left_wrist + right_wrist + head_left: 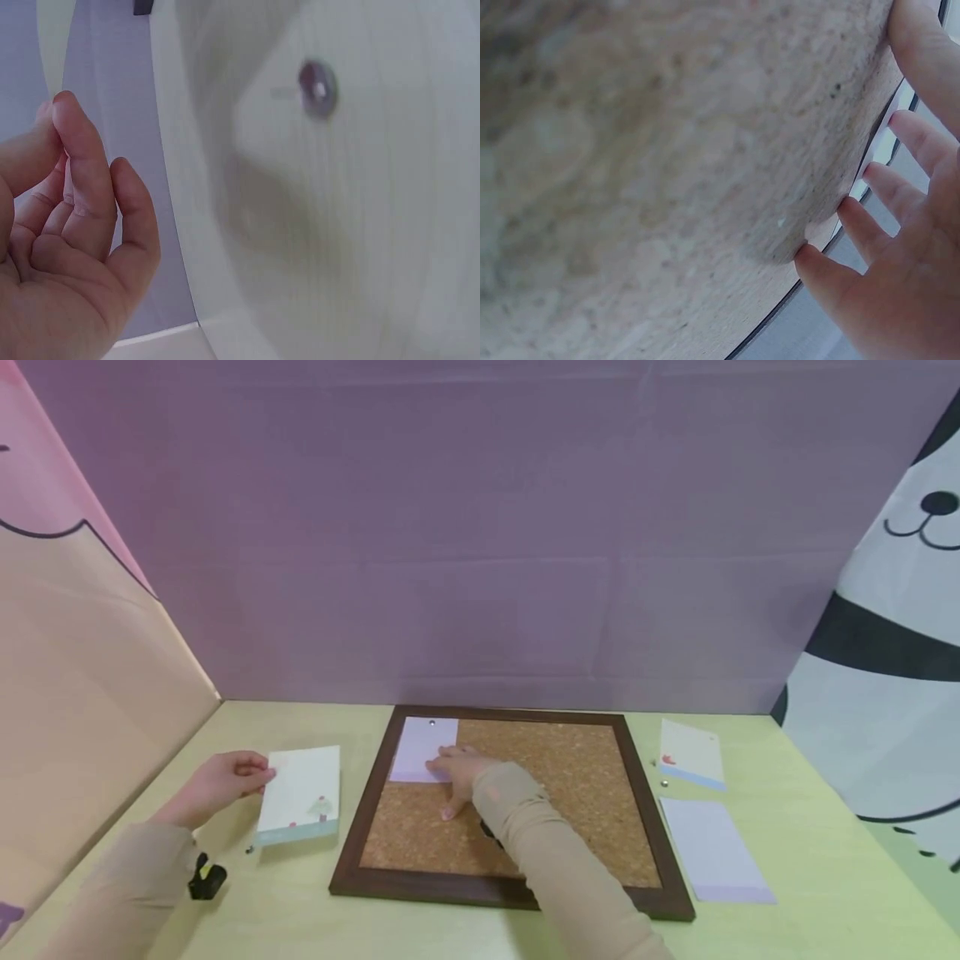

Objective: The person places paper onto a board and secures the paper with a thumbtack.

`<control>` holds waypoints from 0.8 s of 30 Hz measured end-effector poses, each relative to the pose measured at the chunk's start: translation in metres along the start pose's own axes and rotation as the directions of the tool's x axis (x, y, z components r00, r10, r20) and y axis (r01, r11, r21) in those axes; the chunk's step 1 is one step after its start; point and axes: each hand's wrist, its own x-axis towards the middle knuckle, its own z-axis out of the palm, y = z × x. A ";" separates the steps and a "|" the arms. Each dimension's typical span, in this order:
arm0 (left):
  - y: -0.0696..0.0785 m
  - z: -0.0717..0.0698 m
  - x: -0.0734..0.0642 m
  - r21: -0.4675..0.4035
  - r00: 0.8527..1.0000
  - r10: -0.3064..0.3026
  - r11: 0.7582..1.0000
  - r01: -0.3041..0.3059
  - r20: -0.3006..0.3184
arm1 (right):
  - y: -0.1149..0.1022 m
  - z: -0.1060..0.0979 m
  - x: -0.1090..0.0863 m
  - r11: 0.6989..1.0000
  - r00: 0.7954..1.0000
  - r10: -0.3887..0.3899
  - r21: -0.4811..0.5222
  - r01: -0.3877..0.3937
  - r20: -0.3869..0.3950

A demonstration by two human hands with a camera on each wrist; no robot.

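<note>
In the head view a cork board (562,802) with a dark brown wooden frame lies on the table. A lavender note card (423,747) is at its upper left corner, with a metal pushpin (432,722) near the card's top edge. My right hand (465,772) rests with spread fingers on that card's right edge and the cork. To the left of the board, my left hand (232,783) pinches a white card (300,793) with a small printed picture and a pale green lower edge, raised above the table. The left wrist view shows thumb and forefinger (71,120) meeting on its edge.
Right of the board lie a cream card (692,756) with a blue strip and another lavender card (716,852). A pushpin (664,783) sits near the cream card. Another pushpin (250,850) is below my left hand's card. A purple cloth wall (495,543) stands behind the table.
</note>
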 end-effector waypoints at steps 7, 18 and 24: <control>0.007 0.018 0.011 -0.142 1.000 0.014 0.990 -0.012 0.017 | 0.000 0.000 -0.002 1.000 1.000 0.014 0.007 -0.014 -0.001; 0.035 0.048 0.026 -0.161 1.000 0.017 0.987 -0.014 0.022 | 0.000 0.000 -0.002 1.000 1.000 -0.001 0.005 0.001 0.000; 0.046 0.063 0.031 -0.161 0.998 0.037 0.987 -0.029 0.051 | 0.001 0.000 -0.002 1.000 1.000 0.001 0.003 -0.001 0.002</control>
